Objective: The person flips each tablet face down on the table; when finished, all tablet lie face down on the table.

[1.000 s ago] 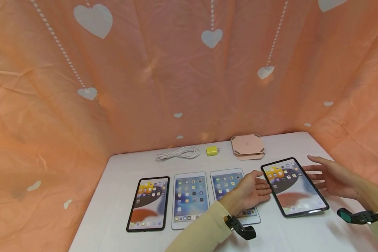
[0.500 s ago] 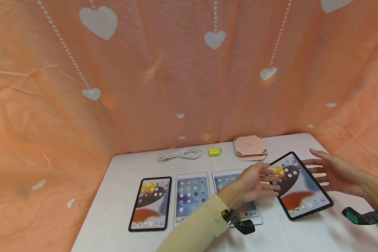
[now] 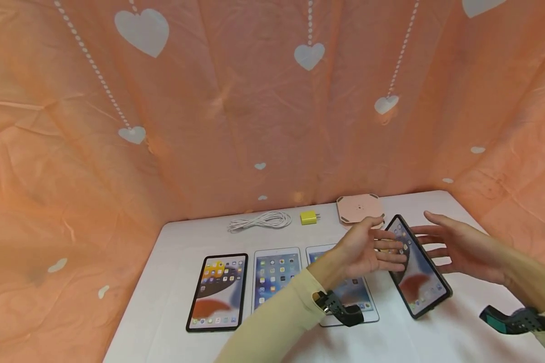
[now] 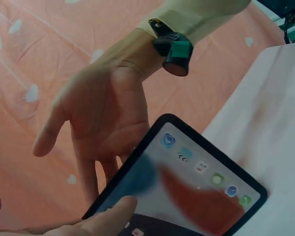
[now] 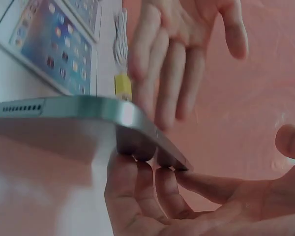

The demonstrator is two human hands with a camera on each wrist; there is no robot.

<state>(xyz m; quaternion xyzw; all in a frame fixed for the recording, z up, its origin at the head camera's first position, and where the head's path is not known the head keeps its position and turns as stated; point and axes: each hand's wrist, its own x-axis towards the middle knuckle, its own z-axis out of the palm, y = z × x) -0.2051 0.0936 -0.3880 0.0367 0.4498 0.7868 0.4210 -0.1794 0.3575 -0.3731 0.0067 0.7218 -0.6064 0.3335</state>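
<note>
Black-rimmed tablet [image 3: 420,276] is held tilted over the right part of the table [image 3: 174,259]. Its back is touched by loosely straight fingers of the right hand [image 3: 464,247]; those of the left hand [image 3: 362,249] are extended before its front, contact unclear. Tilting seems in hand; even two-sided support is probably called for next.

Cannot read any word, brand or number on tilted tablet [image 3: 420,277] or its icons [image 4: 201,167]: too small, too blurred.
</note>
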